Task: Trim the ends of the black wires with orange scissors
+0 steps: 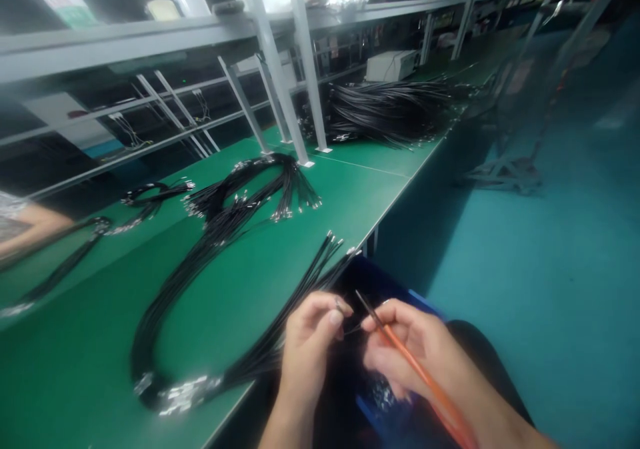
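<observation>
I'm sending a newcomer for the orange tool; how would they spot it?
Find the green table, then the person's right hand beside its edge. That hand holds a tool, dark-tipped with a long orange handle. Its orange sets it apart from the black cables on the table.

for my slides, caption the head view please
Left hand pinching a small piece, right hand holding an orange-handled tool, beside black cables on a green table.

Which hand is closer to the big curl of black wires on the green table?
Left. The left hand is close beside the black wires, overlapping them in view; the right hand is farther off, past the left, holding an orange tool.
</observation>
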The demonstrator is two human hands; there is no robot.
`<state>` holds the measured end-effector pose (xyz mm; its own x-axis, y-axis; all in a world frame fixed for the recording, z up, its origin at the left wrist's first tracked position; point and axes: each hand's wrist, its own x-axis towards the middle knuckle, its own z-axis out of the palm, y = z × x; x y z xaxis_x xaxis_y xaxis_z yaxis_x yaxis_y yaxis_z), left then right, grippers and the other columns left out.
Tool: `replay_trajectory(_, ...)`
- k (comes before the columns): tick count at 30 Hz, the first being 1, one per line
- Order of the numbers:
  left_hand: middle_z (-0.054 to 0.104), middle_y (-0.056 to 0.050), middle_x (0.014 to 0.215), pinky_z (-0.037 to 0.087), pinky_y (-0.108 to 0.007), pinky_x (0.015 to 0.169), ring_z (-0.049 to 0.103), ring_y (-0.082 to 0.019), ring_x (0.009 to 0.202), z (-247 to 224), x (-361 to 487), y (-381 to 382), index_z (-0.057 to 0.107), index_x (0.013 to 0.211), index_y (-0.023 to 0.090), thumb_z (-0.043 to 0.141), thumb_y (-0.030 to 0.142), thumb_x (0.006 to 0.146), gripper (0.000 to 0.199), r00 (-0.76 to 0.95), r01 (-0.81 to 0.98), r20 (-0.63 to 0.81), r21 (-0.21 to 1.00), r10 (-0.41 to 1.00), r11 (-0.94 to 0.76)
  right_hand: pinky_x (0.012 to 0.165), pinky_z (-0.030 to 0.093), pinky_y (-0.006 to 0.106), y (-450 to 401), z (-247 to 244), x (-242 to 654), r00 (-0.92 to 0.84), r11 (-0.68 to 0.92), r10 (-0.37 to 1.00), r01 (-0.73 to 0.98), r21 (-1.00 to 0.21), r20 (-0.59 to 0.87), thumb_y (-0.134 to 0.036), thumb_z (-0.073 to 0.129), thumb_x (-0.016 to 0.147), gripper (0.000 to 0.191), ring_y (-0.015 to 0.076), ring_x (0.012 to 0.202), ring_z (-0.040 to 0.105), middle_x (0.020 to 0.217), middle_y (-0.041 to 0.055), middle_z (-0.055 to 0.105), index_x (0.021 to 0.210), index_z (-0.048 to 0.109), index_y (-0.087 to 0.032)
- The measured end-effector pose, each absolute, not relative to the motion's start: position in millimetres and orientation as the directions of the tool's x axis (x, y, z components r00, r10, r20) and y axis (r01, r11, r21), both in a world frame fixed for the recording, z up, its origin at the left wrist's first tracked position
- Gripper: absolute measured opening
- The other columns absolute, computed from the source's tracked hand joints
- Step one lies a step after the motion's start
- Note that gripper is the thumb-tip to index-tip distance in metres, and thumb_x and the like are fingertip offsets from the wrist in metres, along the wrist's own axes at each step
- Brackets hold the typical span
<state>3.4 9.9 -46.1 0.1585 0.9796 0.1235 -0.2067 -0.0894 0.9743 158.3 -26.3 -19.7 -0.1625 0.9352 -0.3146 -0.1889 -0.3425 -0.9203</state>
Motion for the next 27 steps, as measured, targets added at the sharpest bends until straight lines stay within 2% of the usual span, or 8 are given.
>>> replay_trajectory(3, 0.063, 0.0, 0.08, 0.043, -0.018, 0.057, 0.053, -0.01, 0.068, -45.6, 5.2, 9.9, 0.065, 0.082, 0.02, 0.063, 0.019, 0.082, 0.003, 0.132, -0.178, 0.14, 0.977, 0.981, -0.115, 0.036, 0.033, 0.018, -29.9, -12.6, 159.2, -0.287, -0.464, 0.869, -0.188, -0.866, -0.404, -0.022, 0.062, 0.071, 0.016, 0.0038, 0.032, 0.042, 0.058, -0.0015, 0.064, 0.083, 0.054, -0.016)
replay_trajectory(8, 0.064, 0.001, 0.082, 0.044, -0.019, 0.061, 0.054, -0.009, 0.067, -45.2, 5.8, 8.1, 0.066, 0.082, 0.021, 0.063, 0.02, 0.083, 0.003, 0.127, -0.115, 0.149, 0.984, 0.981, -0.134, 0.035, 0.029, 0.016, -27.4, -10.1, 152.3, -0.321, -0.498, 0.848, -0.214, -0.84, -0.421, -0.03, 0.065, 0.07, 0.022, 0.0026, 0.029, 0.042, 0.056, -0.001, 0.065, 0.081, 0.052, -0.016)
replay_trajectory(18, 0.063, 0.001, 0.081, 0.046, -0.021, 0.069, 0.058, -0.012, 0.076, -42.8, 6.2, 8.8, 0.066, 0.081, 0.021, 0.063, 0.018, 0.082, 0.004, 0.154, -0.076, 0.171, 0.984, 0.973, -0.161, 0.031, 0.03, 0.014, -22.5, -9.9, 144.0, -0.208, -0.482, 0.868, -0.133, -0.866, -0.451, -0.025, 0.065, 0.072, 0.017, 0.0027, 0.029, 0.041, 0.055, -0.0036, 0.064, 0.079, 0.052, -0.017)
replay_trajectory(27, 0.061, 0.001, 0.078, 0.046, -0.021, 0.062, 0.056, -0.011, 0.069, -45.3, 4.4, 8.2, 0.065, 0.079, 0.02, 0.063, 0.02, 0.082, 0.004, 0.174, -0.059, 0.152, 0.988, 0.973, -0.143, 0.027, 0.027, 0.012, -23.7, -9.8, 144.4, -0.182, -0.495, 0.864, -0.143, -0.857, -0.469, -0.022, 0.069, 0.068, 0.018, 0.0023, 0.028, 0.039, 0.054, -0.0058, 0.061, 0.077, 0.054, -0.018)
